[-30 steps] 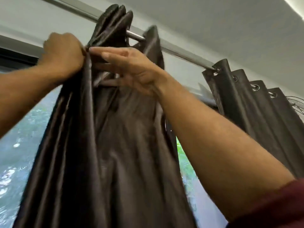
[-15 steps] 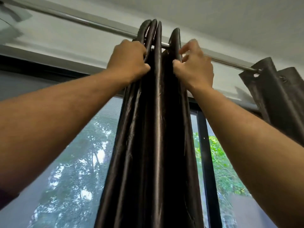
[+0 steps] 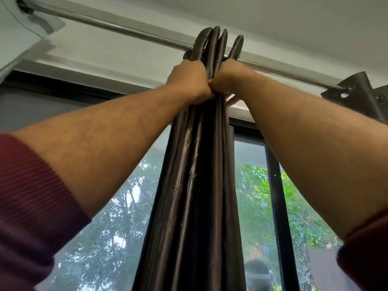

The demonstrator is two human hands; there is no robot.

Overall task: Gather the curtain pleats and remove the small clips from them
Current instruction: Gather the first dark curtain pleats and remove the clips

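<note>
A dark brown satin curtain [image 3: 195, 196] hangs from a steel rod [image 3: 117, 28], its pleats bunched tight into one narrow bundle. The looped pleat tops [image 3: 218, 43] stand above the rod. My left hand [image 3: 189, 80] grips the bundle from the left just under the rod. My right hand [image 3: 228, 78] grips it from the right, knuckles touching the left hand. Both fists squeeze the folds together. No clip is visible; the hands and folds hide that spot.
A second dark curtain panel [image 3: 361, 95] hangs on the rod at the far right. The black window frame [image 3: 279, 206] and glass with trees outside lie behind. The rod's bracket [image 3: 23, 5] sits at the top left by the white wall.
My hands have closed in from either side until they touch, pressing the pleats into a tighter bundle. The right hand dropped from the pleat top to below the rod.
</note>
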